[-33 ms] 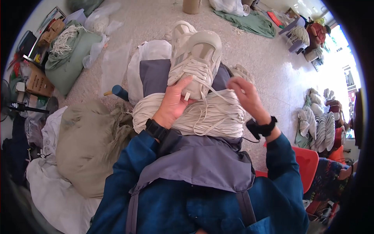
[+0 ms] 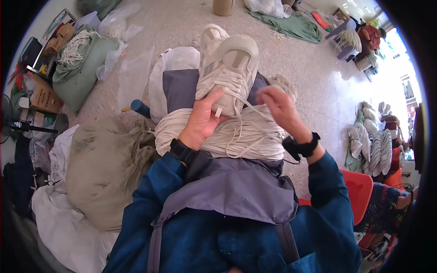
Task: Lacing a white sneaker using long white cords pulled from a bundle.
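Note:
A beige-white sneaker rests toe-away over my lap, part of its crossed lacing threaded. My left hand is closed round its ankle end, thumb on the tongue. Just right of the sneaker, my right hand is raised with curled fingers. Motion smears its fingertips, so whatever they pinch is hidden. A loose lace runs from the eyelets toward that hand, while another length hangs below the tongue. Beneath both hands lies a thick bundle of cream shoelaces across a grey apron. Another pale shoe shows behind the sneaker.
To the left are an olive cloth sack, a blue-headed tool and a green sack topped with laces. A red chair stands at right, near hanging shoes. A person sits at far right.
My right hand has shifted slightly left, closer to the sneaker. My left hand and the sneaker stay nearly still.

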Demonstrator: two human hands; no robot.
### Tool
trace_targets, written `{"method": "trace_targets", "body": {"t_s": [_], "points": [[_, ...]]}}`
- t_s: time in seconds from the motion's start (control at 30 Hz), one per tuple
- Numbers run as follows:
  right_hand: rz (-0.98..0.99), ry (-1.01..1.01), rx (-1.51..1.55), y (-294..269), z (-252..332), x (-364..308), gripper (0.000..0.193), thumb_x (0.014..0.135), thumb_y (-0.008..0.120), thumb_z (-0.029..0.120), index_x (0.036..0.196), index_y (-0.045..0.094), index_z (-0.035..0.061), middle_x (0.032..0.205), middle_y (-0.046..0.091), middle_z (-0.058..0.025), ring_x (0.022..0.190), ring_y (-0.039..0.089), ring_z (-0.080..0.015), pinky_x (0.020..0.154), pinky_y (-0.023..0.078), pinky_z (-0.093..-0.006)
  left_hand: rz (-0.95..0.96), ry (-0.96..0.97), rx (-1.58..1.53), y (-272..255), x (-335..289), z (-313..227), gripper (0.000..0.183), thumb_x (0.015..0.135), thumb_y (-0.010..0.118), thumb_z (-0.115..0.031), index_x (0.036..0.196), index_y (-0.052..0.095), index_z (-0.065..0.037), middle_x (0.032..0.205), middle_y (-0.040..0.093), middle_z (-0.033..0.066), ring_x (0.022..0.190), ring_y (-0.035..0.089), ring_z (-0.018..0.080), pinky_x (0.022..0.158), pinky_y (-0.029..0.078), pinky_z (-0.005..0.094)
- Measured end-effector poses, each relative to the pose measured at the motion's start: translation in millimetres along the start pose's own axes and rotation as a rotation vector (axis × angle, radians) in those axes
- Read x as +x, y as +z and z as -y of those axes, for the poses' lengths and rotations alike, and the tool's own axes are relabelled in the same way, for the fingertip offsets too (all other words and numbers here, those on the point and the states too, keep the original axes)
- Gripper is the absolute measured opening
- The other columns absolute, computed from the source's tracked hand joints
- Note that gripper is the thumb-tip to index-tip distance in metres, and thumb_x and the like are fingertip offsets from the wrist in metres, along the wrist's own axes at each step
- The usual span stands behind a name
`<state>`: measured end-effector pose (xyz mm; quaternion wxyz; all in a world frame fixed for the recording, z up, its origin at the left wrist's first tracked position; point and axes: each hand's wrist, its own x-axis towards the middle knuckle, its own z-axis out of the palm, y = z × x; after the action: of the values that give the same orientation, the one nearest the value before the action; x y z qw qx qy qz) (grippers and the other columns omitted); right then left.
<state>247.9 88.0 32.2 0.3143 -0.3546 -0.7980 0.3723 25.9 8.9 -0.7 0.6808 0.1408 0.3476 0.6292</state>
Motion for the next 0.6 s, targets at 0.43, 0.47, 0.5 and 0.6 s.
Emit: {"method": "trace_targets", "body": {"t_s": [0.43, 0.47, 0.5, 0.6], "points": [[0.082, 0.109, -0.268, 56.5, 39.1, -12.2, 0.013, 0.085, 0.071, 0.009, 0.087, 0.063, -0.0009, 0.063, 0.060, -0.0156, 0.057, 0.062, -0.0294, 0.056, 0.049, -0.0381, 0.017, 0.020, -0.074, -11.3, 3.6, 6.0, 0.037, 0.099, 0.064, -0.028, 0.130, 0.059, -0.009, 0.117, 0.068, 0.0046, 0.101, 0.068, 0.0186, 0.080, 0.058, 0.0419], [0.085, 0.106, -0.268, 58.6, 37.5, -13.3, 0.013, 0.085, 0.071, 0.009, 0.087, 0.063, -0.0009, 0.063, 0.060, -0.0156, 0.057, 0.062, -0.0294, 0.056, 0.049, -0.0381, 0.024, 0.000, -0.080, -13.9, 3.9, 7.1, 0.039, 0.100, 0.063, -0.028, 0.133, 0.058, -0.008, 0.121, 0.067, 0.0061, 0.107, 0.067, 0.0203, 0.087, 0.056, 0.0428], [0.023, 0.087, -0.182, 59.4, 36.7, -13.3, 0.013, 0.087, 0.071, 0.010, 0.087, 0.064, -0.0008, 0.066, 0.062, -0.0137, 0.060, 0.062, -0.0258, 0.058, 0.049, -0.0359, 0.033, -0.018, -0.085, -13.9, 4.5, 6.2, 0.041, 0.101, 0.062, -0.028, 0.136, 0.056, -0.008, 0.125, 0.066, 0.0076, 0.112, 0.065, 0.0221, 0.095, 0.054, 0.0437], [-0.128, 0.015, 0.108, 48.5, 33.1, 2.2, 0.012, 0.093, 0.068, 0.010, 0.087, 0.065, -0.0004, 0.079, 0.068, -0.0062, 0.071, 0.063, -0.0152, 0.065, 0.049, -0.0302, -0.011, 0.012, -0.102, -10.3, 4.0, 7.8, 0.038, 0.098, 0.067, -0.026, 0.132, 0.059, -0.009, 0.119, 0.067, 0.0040, 0.104, 0.067, 0.0178, 0.083, 0.057, 0.0417]]}}
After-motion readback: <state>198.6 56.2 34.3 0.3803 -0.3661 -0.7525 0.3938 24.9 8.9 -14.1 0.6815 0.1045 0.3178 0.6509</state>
